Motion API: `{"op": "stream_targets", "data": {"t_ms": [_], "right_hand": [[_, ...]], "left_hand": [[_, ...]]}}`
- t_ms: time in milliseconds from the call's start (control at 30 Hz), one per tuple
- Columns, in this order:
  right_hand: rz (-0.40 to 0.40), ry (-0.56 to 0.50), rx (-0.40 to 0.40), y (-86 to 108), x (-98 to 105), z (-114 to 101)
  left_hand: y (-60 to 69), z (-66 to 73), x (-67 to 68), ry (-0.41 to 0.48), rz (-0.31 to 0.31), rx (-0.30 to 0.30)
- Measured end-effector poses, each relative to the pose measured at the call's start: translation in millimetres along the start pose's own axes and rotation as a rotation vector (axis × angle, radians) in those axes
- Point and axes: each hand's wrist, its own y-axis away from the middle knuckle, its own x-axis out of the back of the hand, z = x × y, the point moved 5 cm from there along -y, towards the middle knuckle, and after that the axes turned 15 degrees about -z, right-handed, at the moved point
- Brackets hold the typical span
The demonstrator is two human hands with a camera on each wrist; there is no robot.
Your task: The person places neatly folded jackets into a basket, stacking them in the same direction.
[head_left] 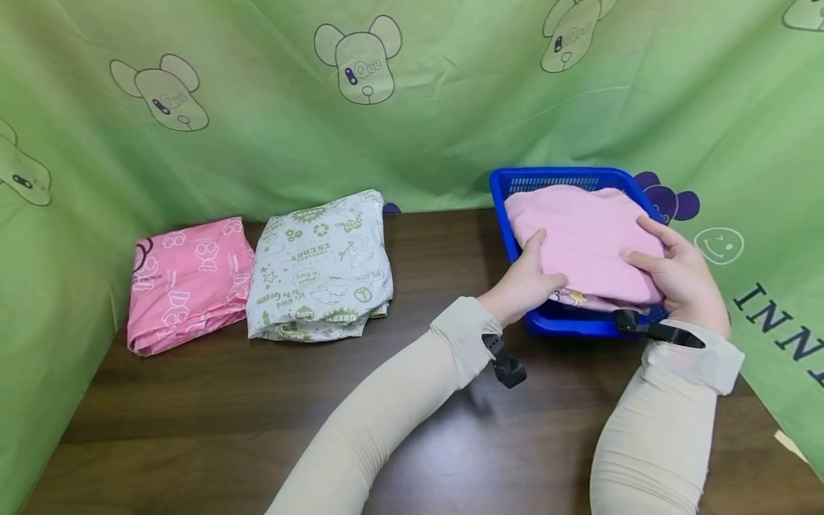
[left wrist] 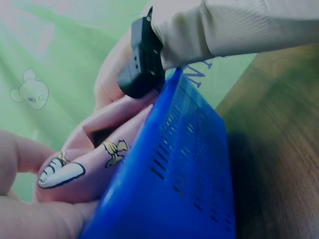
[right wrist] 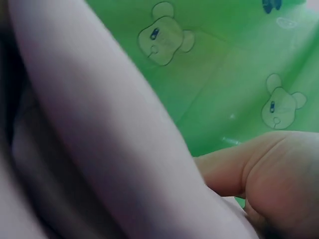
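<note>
A folded pink piece of clothing [head_left: 589, 236] with cartoon figures on its near edge lies in the blue plastic basket [head_left: 573, 327]. My left hand [head_left: 524, 282] grips its near left side, thumb on top and fingers underneath. At the right side, my right hand [head_left: 689, 279] holds it with the thumb over the top. The left wrist view shows the printed pink cloth [left wrist: 97, 169] against the basket's perforated wall [left wrist: 174, 164]. In the right wrist view the cloth [right wrist: 114, 134] fills much of the picture, blurred and close. The basket's bottom is hidden.
To the left on the brown wooden table [head_left: 444, 265] lie a pink printed plastic bag [head_left: 189, 282] and a white bag with green print [head_left: 322, 272], side by side. Green curtain cloth [head_left: 444, 107] with bear heads stands behind and along both sides, close to the basket.
</note>
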Motion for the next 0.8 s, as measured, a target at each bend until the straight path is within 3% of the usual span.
{"op": "stream_targets", "data": {"t_ms": [233,400,467,600,800], "right_hand": [[0.019,0.263,-0.075,-4.0,3,6],[0.039,0.511,-0.141,-2.6,2,3],[0.044,0.547,-0.159,-1.9,2,1],[0.044,0.609,-0.16,-1.5,-2,-4],[0.025,0.698,-0.155,3.0,-12,-14]], "left_hand": [[3.7,3.3,-4.3,-0.135,0.009,0.118],[7.5,7.0,-1.4,-0.326,0.034,0.18],[9.5,8.0,-0.1,-0.367,0.031,0.195],[13.9,12.3,4.0,-0.435,0.0,0.147],[24.9,19.3,10.7,-0.463,-0.091,-0.038]]}}
